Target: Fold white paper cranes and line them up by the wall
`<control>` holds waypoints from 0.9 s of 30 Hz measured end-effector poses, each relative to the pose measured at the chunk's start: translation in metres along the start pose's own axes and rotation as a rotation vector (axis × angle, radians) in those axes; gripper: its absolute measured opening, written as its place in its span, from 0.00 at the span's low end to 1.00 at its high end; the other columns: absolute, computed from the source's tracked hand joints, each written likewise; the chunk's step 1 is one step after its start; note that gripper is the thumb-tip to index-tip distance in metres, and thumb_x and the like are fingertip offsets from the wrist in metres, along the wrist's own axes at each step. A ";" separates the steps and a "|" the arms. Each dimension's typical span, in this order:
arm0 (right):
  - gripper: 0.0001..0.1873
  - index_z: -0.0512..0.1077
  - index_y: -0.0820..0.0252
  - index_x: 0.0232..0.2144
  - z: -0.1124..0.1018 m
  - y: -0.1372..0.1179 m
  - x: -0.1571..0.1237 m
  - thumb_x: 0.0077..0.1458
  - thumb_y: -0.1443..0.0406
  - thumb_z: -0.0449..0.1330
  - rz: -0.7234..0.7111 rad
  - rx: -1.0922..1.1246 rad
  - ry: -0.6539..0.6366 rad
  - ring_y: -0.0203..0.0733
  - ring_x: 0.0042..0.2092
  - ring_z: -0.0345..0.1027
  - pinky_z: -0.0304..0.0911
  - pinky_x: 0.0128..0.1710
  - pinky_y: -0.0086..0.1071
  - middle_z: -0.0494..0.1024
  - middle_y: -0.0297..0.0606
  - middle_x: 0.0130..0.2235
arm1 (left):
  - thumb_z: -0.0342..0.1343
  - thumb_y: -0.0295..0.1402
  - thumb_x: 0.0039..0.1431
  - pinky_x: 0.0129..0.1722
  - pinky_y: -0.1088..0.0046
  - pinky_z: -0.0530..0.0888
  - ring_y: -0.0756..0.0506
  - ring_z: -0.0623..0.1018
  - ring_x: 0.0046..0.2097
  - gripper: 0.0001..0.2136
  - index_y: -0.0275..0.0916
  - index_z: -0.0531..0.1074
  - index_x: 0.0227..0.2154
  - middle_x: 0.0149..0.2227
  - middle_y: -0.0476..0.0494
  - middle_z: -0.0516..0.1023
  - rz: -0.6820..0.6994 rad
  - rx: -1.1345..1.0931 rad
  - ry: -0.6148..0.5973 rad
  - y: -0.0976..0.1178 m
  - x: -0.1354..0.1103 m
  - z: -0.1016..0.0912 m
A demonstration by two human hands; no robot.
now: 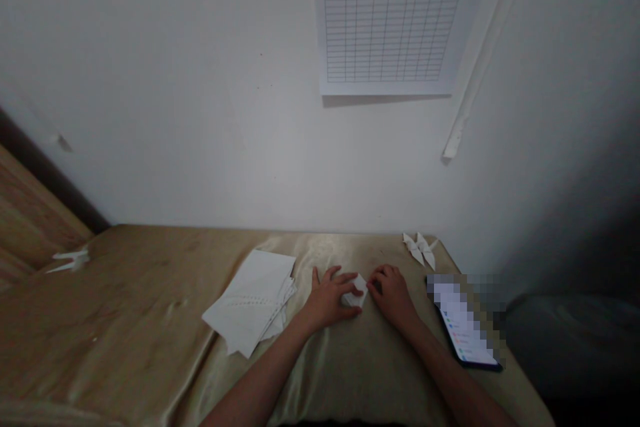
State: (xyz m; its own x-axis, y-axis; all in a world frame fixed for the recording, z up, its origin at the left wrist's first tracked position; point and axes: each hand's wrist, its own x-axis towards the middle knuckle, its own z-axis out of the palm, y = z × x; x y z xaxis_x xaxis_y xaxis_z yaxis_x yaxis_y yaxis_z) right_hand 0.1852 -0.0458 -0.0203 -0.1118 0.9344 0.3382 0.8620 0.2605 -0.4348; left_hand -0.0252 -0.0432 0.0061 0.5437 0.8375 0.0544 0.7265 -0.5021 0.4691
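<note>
A small folded piece of white paper (pixel 356 285) lies on the cloth-covered table between my two hands. My left hand (pixel 330 298) rests over its left part, fingers spread, with fingertips and thumb touching the paper. At the paper's right edge, my right hand (pixel 391 290) has its fingers curled, thumb and forefinger pinching the edge. Part of the paper is hidden under the left fingers. Left of my hands is a stack of white paper sheets (pixel 250 297), loosely fanned.
Folded white paper figures (pixel 420 249) sit at the table's back right corner; another white folded piece (pixel 73 259) is at the far left. A phone (pixel 465 330), screen lit, lies near the right edge. A printed table sheet (pixel 385 33) hangs on the wall.
</note>
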 end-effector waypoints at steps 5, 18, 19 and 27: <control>0.07 0.75 0.58 0.34 0.000 -0.003 0.000 0.60 0.66 0.56 -0.023 -0.064 0.009 0.49 0.52 0.63 0.58 0.54 0.41 0.76 0.43 0.43 | 0.67 0.47 0.50 0.59 0.27 0.29 0.30 0.54 0.68 0.18 0.59 0.75 0.46 0.65 0.56 0.66 0.000 0.006 0.002 -0.002 0.000 0.002; 0.06 0.75 0.55 0.35 -0.004 0.004 -0.004 0.59 0.64 0.57 -0.093 -0.019 -0.001 0.51 0.53 0.63 0.57 0.56 0.46 0.77 0.41 0.45 | 0.61 0.43 0.59 0.60 0.28 0.29 0.32 0.53 0.69 0.13 0.63 0.75 0.47 0.66 0.59 0.64 -0.011 0.003 -0.052 0.000 -0.002 -0.006; 0.06 0.75 0.55 0.35 -0.004 0.004 -0.004 0.59 0.64 0.57 -0.093 -0.028 -0.005 0.51 0.54 0.62 0.56 0.56 0.46 0.76 0.41 0.45 | 0.60 0.43 0.59 0.60 0.28 0.29 0.32 0.53 0.69 0.13 0.63 0.75 0.47 0.66 0.60 0.64 -0.014 0.001 -0.054 0.000 -0.002 -0.007; 0.05 0.74 0.55 0.36 -0.009 0.007 -0.003 0.56 0.63 0.61 -0.113 0.012 -0.042 0.50 0.56 0.61 0.54 0.59 0.45 0.75 0.39 0.47 | 0.62 0.45 0.58 0.59 0.26 0.30 0.33 0.54 0.69 0.13 0.66 0.75 0.46 0.65 0.61 0.65 -0.024 0.000 -0.040 0.001 -0.001 -0.008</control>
State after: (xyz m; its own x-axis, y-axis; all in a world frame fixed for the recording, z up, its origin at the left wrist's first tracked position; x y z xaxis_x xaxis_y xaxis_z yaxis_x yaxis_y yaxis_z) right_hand 0.1961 -0.0491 -0.0172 -0.2286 0.9081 0.3509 0.8370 0.3674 -0.4056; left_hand -0.0287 -0.0427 0.0140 0.5427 0.8399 0.0080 0.7392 -0.4821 0.4703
